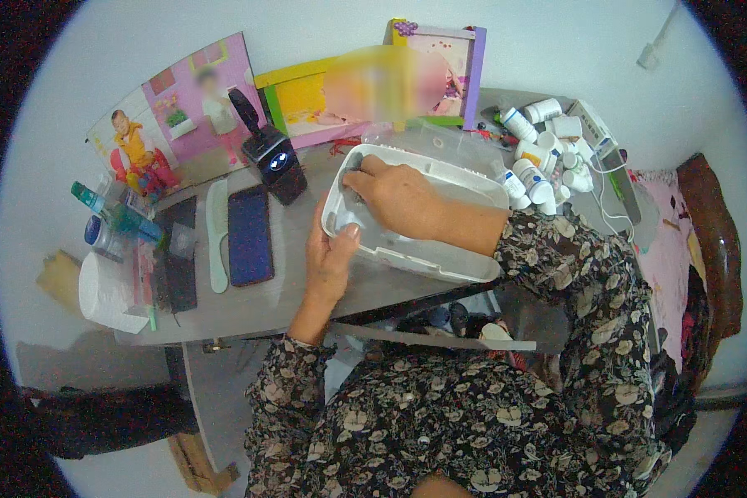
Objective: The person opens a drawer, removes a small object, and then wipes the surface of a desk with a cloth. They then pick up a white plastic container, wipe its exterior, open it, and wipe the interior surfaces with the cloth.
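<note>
A white, translucent plastic container (pixel 439 264) sits tilted near the desk's front edge. My left hand (pixel 331 255) grips its left end, thumb over the near rim and fingers outside the wall. Inside it, my right hand (pixel 395 190) reaches into the far left corner with bent fingers. A small grey wad (pixel 352 163), perhaps cloth, shows under those fingertips; most of it is hidden. Behind the container lies a clear plastic lid (pixel 439 142), partly covered by it.
White medicine bottles (pixel 532 177) crowd the right, beside a small box (pixel 593 127) and white cable. Leftward are a black device (pixel 275 165), phone (pixel 250 236), comb (pixel 216 236), spray bottle (pixel 121 215) and paper roll (pixel 109 295). Picture frames (pixel 473 81) stand behind. An open drawer (pixel 436 339) lies below.
</note>
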Tool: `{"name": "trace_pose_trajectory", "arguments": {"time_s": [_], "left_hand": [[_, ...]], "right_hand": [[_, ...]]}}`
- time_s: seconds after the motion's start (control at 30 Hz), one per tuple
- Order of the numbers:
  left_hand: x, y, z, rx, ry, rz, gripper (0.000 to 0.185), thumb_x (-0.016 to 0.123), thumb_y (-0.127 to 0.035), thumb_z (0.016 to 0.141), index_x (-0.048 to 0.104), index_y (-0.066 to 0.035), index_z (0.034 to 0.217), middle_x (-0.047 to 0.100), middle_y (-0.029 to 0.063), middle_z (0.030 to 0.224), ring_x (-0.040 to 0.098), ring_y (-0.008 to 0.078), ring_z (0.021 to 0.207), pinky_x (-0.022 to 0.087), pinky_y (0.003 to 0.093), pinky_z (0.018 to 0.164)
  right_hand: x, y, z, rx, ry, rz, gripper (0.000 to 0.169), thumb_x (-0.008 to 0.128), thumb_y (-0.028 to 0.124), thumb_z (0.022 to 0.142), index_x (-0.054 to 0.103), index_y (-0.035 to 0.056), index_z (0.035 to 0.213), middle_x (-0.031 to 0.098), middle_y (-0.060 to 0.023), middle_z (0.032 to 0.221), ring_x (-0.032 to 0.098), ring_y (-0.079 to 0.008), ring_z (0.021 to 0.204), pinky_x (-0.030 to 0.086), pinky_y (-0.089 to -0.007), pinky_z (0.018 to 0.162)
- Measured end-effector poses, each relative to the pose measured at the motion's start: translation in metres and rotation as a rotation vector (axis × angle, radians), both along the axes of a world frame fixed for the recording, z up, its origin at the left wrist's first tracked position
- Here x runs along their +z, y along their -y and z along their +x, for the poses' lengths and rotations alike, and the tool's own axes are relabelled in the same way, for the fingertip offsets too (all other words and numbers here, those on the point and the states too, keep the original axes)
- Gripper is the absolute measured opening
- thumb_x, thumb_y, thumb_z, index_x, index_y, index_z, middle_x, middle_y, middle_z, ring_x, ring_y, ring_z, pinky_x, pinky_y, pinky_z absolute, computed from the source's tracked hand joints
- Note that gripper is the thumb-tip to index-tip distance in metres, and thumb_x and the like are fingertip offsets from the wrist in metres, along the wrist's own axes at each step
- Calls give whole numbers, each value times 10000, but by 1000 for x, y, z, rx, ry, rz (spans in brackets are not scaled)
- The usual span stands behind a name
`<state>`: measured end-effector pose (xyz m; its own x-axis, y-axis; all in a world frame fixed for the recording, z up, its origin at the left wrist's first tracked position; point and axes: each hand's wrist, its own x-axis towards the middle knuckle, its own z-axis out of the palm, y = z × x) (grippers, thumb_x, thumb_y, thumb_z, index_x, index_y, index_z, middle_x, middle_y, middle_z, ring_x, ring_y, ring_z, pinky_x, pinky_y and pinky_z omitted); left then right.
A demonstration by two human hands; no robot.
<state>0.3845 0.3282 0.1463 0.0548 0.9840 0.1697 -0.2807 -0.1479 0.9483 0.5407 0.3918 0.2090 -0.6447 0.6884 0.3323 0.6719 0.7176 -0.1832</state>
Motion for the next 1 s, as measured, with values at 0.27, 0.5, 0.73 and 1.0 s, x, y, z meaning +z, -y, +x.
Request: {"name": "trace_pose_trajectory", "arguments": {"time_s": [0.27,0.5,0.73,1.0], "left_hand": [[2,0,-3,17,-11,67,642,586,-169,880,318,37,1426,506,104,1264,494,164,1117,390,297,968],[6,0,0,-2,-11,70,646,588,-185,883,319,34,1428,497,109,1277,490,166,1124,388,294,966],[2,-3,-2,-5,-26,118,627,569,-125,897,300,31,1441,490,101,1294,493,157,1133,402,281,963],[1,-2,-2,-21,16,34,619,561,-129,903,298,26,1442,502,80,1244,506,124,1060,430,256,900]], "right_hand": [[6,2,-4,-238,238,41,306,578,50,782,519,-31,1072,558,-238,1013,649,-396,731,553,-450,620],[2,-17,1,-96,20,-64,310,593,54,753,560,-32,1049,600,-244,908,640,-412,850,521,-469,748],[8,10,-5,147,-35,-217,339,624,73,766,586,22,1099,591,-205,926,616,-423,846,490,-490,783],[19,18,-6,109,113,-14,352,632,75,758,568,-2,1095,577,-197,960,640,-388,770,531,-456,650]]}}
